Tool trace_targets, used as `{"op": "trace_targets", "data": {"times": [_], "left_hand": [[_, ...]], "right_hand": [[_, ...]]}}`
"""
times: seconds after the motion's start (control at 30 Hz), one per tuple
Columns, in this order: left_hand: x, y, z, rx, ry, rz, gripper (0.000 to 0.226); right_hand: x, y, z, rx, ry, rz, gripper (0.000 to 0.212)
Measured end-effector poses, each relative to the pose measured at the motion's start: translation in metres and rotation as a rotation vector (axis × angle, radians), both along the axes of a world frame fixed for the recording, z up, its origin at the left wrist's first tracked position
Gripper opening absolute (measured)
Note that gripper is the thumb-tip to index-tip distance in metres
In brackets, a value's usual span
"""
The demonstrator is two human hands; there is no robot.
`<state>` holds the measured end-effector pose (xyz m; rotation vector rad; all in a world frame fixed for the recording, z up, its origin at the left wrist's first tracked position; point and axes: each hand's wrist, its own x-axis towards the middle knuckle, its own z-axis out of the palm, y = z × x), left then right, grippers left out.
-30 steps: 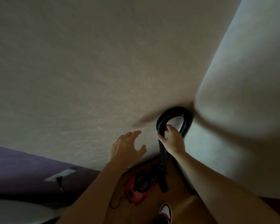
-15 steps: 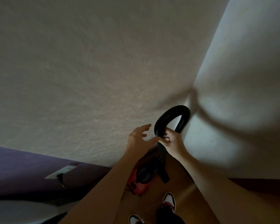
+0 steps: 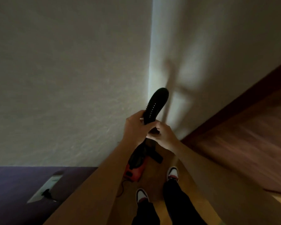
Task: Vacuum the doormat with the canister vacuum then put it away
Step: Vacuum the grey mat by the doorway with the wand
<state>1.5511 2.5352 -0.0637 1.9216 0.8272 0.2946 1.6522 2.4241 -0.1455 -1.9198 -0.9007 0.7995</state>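
A black ribbed vacuum hose loops up in front of the wall corner. My left hand is wrapped around the hose just below the loop. My right hand grips the hose right beside it, slightly lower. The red and black canister vacuum sits on the wooden floor below my hands, partly hidden by my left forearm. A black nozzle piece hangs next to the canister. No doormat is in view.
A thin cord trails from the canister across the floor. My two shoes stand just behind it. A white wall outlet with a plug sits on the purple lower wall at left. A dark wooden door frame runs along the right.
My left hand moved right from open air and closed on the hose beside my right hand. The view swung, so the hose loop now appears edge-on and the door frame has come into view.
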Motion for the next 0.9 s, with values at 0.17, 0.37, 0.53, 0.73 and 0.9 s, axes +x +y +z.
{"op": "trace_targets", "data": {"times": [0.17, 0.37, 0.53, 0.73, 0.9], "left_hand": [[-0.006, -0.016, 0.018, 0.071, -0.006, -0.065, 0.031], [-0.006, -0.038, 0.024, 0.056, 0.003, -0.072, 0.039], [-0.006, -0.064, 0.017, 0.02, 0.032, -0.09, 0.048], [-0.025, -0.104, 0.0, -0.156, 0.126, -0.017, 0.044], [-0.042, -0.15, 0.001, 0.197, 0.122, -0.184, 0.096]], "right_hand": [[-0.023, -0.024, -0.01, 0.021, -0.007, -0.105, 0.044], [-0.031, -0.062, 0.002, -0.009, 0.04, -0.155, 0.038], [-0.043, -0.103, 0.003, -0.03, 0.104, -0.2, 0.023], [-0.079, -0.16, -0.006, -0.03, 0.239, -0.155, 0.037], [-0.104, -0.229, -0.007, -0.039, 0.272, -0.16, 0.037]]}}
